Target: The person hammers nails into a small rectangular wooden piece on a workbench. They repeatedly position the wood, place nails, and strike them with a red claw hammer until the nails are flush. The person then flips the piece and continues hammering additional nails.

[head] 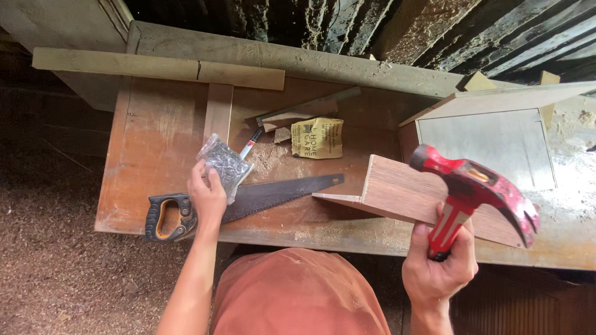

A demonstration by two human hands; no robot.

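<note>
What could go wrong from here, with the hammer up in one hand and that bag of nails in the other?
1. The left hand pinches the clear bag of nails by one edge above the handsaw; a slip could scatter nails over the sawdust-strewn workbench.
2. The right hand holds the red claw hammer raised over the angled wooden board; a loose swing could dent it.
3. The saw's teeth lie exposed near the left wrist.
</note>
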